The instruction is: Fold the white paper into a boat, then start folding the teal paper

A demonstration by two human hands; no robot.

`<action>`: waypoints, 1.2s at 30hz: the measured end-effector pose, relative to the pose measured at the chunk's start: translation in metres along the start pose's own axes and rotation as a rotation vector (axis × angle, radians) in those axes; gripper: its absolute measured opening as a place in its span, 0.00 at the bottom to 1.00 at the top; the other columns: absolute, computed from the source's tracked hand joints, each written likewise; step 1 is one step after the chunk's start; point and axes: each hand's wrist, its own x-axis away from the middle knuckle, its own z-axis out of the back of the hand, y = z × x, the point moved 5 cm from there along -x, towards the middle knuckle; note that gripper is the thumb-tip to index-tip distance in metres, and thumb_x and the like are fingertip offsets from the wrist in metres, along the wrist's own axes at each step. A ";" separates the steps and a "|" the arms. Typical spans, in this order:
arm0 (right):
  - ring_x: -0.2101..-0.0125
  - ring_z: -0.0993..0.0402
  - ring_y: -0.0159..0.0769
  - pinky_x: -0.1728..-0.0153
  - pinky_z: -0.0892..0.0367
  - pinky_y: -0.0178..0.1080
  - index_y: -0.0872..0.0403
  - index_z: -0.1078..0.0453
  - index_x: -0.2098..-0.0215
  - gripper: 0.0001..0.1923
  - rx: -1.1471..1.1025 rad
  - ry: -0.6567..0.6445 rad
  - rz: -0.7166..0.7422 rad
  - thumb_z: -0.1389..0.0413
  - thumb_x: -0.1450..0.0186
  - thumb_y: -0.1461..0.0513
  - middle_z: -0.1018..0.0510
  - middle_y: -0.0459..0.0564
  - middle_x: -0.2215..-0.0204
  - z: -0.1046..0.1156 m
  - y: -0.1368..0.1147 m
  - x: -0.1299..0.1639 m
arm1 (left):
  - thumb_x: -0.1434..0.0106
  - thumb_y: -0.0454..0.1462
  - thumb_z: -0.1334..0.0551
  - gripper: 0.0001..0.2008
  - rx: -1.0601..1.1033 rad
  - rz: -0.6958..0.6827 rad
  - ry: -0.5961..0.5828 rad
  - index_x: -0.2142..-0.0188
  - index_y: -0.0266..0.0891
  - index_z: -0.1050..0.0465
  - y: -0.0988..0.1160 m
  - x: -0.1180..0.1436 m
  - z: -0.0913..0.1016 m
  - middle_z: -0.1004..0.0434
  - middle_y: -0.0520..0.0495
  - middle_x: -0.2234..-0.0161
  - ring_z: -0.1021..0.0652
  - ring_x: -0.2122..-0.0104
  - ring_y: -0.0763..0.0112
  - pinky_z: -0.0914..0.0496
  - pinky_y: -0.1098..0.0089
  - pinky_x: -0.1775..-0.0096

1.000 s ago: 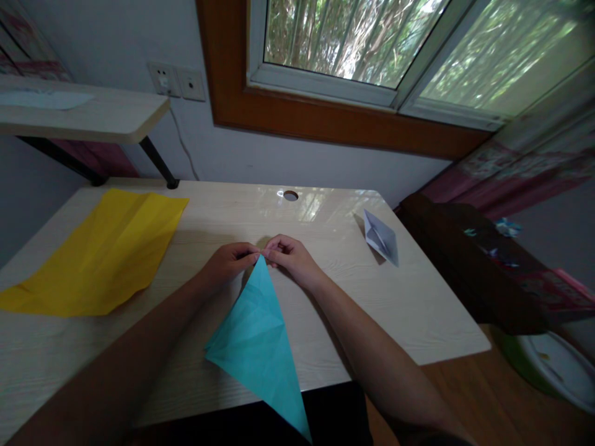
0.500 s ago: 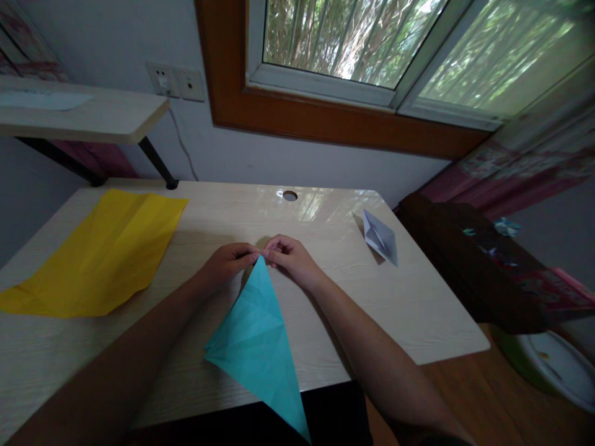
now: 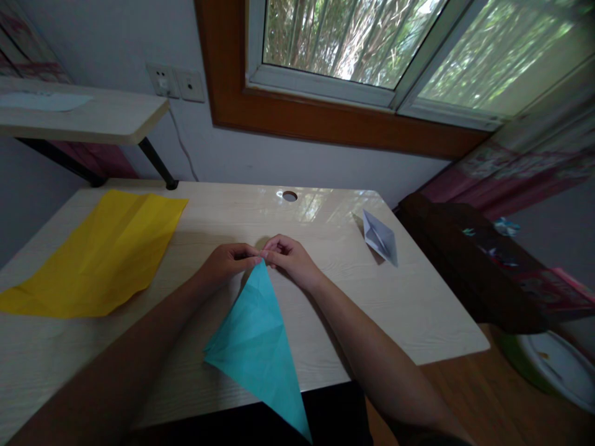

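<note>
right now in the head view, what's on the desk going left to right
yellow paper sheet → left hand → teal folded paper, its tip pinched between both hands → right hand → white folded paper

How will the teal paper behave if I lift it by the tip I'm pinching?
The teal paper is thin and folded to a long triangle, so it will probably feel very light and sag. Its near point overhangs the desk edge, so it may swing. Both hands, left hand and right hand, pinch only the tip; it could crumple.
</note>
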 end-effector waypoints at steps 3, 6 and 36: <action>0.75 0.32 0.28 0.73 0.36 0.33 0.53 0.28 0.67 0.16 -0.009 -0.006 0.014 0.32 0.42 0.51 0.26 0.43 0.74 -0.002 -0.003 0.001 | 0.41 0.46 0.31 0.11 0.045 0.014 0.037 0.65 0.41 0.17 -0.001 0.000 0.003 0.15 0.50 0.66 0.19 0.64 0.64 0.27 0.67 0.58; 0.75 0.33 0.28 0.72 0.36 0.34 0.53 0.28 0.67 0.16 0.009 -0.028 0.019 0.34 0.39 0.49 0.27 0.43 0.74 -0.003 -0.006 0.003 | 0.42 0.46 0.30 0.12 0.089 0.018 0.123 0.64 0.41 0.18 -0.003 -0.001 0.009 0.16 0.49 0.65 0.19 0.63 0.64 0.28 0.67 0.57; 0.76 0.39 0.30 0.75 0.44 0.34 0.53 0.34 0.74 0.19 0.364 -0.090 0.046 0.36 0.40 0.49 0.32 0.42 0.78 -0.007 0.001 0.005 | 0.45 0.47 0.28 0.12 0.187 0.020 0.276 0.67 0.42 0.17 -0.005 -0.001 0.018 0.15 0.47 0.64 0.19 0.62 0.63 0.27 0.64 0.55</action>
